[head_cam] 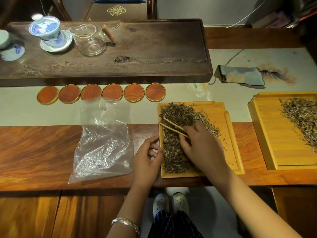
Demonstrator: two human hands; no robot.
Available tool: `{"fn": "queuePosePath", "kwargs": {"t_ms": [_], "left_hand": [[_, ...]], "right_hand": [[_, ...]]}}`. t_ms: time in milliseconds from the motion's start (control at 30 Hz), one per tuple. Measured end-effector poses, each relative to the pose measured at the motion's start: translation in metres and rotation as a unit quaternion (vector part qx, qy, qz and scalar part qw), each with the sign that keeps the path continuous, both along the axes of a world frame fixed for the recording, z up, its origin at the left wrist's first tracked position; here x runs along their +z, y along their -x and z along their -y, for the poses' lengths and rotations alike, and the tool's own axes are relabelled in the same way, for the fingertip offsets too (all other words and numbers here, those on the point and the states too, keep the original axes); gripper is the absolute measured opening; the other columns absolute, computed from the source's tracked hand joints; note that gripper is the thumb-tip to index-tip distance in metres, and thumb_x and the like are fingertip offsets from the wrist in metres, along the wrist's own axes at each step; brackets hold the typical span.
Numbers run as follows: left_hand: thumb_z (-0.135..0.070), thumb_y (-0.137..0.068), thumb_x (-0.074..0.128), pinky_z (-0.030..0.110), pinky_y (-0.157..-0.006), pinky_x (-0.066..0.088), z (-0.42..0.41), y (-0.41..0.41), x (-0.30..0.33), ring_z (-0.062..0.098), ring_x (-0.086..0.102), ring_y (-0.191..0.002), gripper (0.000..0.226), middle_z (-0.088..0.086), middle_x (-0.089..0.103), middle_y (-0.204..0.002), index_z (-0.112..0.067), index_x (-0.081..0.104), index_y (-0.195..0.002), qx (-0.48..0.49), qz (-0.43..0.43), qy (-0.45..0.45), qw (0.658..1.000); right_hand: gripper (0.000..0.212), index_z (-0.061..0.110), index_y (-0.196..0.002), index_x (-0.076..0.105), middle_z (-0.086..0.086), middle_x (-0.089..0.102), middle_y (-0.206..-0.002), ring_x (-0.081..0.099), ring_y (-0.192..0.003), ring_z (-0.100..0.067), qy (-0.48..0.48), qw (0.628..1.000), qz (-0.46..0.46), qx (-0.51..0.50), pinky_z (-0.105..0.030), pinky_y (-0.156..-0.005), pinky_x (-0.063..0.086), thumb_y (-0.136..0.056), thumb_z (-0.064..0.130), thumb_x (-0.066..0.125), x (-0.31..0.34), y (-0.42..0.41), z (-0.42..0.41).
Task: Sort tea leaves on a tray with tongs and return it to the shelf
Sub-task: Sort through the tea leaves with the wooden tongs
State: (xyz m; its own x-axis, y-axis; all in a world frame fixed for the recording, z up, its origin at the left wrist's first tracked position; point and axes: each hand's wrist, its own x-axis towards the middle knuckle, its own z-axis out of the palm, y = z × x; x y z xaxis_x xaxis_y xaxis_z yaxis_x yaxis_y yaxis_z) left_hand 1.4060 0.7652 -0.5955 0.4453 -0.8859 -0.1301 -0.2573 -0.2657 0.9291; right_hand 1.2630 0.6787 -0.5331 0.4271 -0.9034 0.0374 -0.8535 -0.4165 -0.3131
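Observation:
A light wooden tray (229,134) lies near the table's front edge, with a heap of dry tea leaves (176,117) covering its left half. My right hand (200,145) is over the leaves and pinches bamboo tongs (171,126), whose tips point up and left, spread slightly apart above the leaves. My left hand (147,158) rests at the tray's left rim, fingers curled against the edge.
A clear plastic bag (103,141) lies left of the tray. A second tray with tea leaves (274,134) sits at the right. Behind are several round coasters (101,93), a dark tea board (137,54) with a gaiwan (49,33) and glassware, and a folded cloth (240,76).

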Motion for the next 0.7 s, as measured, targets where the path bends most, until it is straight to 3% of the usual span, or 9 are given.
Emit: {"fn": "queuePosePath", "kwargs": {"t_ms": [133,300,400,500,600,700], "left_hand": [[-0.017,-0.086,0.061,0.008,-0.059,0.044,0.0,0.0,0.0,-0.004,0.055,-0.063,0.033,-0.02,0.063,-0.083,-0.034,0.06,-0.115,0.0,-0.007,0.002,1.0],[-0.012,-0.087,0.063,0.006,-0.058,0.042,0.0,0.0,-0.001,-0.005,0.055,-0.064,0.03,-0.023,0.062,-0.08,-0.026,0.063,-0.114,0.005,-0.011,0.0,1.0],[-0.011,-0.087,0.062,0.005,-0.058,0.042,0.0,0.001,0.001,-0.006,0.055,-0.064,0.035,-0.022,0.062,-0.081,-0.035,0.061,-0.112,0.005,-0.007,0.004,1.0],[-0.009,-0.087,0.062,0.005,-0.059,0.042,0.001,0.002,0.005,-0.006,0.055,-0.063,0.045,-0.021,0.063,-0.081,-0.049,0.056,-0.109,0.003,-0.012,0.012,1.0],[-0.013,-0.086,0.062,0.005,-0.059,0.043,0.001,0.001,0.006,-0.005,0.056,-0.063,0.048,-0.018,0.065,-0.083,-0.057,0.055,-0.106,0.004,-0.006,0.01,1.0],[-0.012,-0.087,0.062,0.006,-0.06,0.044,0.0,0.002,0.005,-0.004,0.057,-0.064,0.046,-0.018,0.065,-0.083,-0.053,0.056,-0.108,0.002,-0.004,0.011,1.0]], "right_hand": [[0.024,0.013,-0.106,0.066,-0.002,0.058,-0.092,0.056,-0.065,-0.015,-0.008,0.999,0.03,-0.006,-0.025,-0.052,0.045,-0.092,0.03,0.056,0.002,0.008,0.0],[0.024,0.017,-0.107,0.064,0.0,0.052,-0.089,0.056,-0.067,-0.023,0.015,0.995,0.041,-0.089,-0.027,-0.051,0.042,-0.093,0.033,0.053,0.009,0.029,0.019],[0.028,0.015,-0.111,0.062,-0.007,0.054,-0.094,0.06,-0.076,-0.03,-0.004,0.995,-0.001,-0.103,-0.036,-0.058,0.05,-0.095,0.034,0.05,0.008,0.037,0.024],[0.03,0.015,-0.113,0.062,-0.007,0.055,-0.094,0.06,-0.076,-0.029,-0.018,0.993,0.001,-0.113,-0.037,-0.058,0.052,-0.095,0.035,0.049,0.007,0.044,0.022],[0.029,0.015,-0.108,0.063,-0.005,0.055,-0.091,0.059,-0.073,-0.027,-0.008,0.991,0.006,-0.135,-0.033,-0.055,0.049,-0.094,0.036,0.05,0.007,0.05,0.021],[0.024,0.016,-0.102,0.063,0.001,0.049,-0.085,0.052,-0.065,-0.02,0.005,0.992,0.035,-0.123,-0.027,-0.052,0.039,-0.093,0.036,0.052,0.008,0.043,0.023]]}}
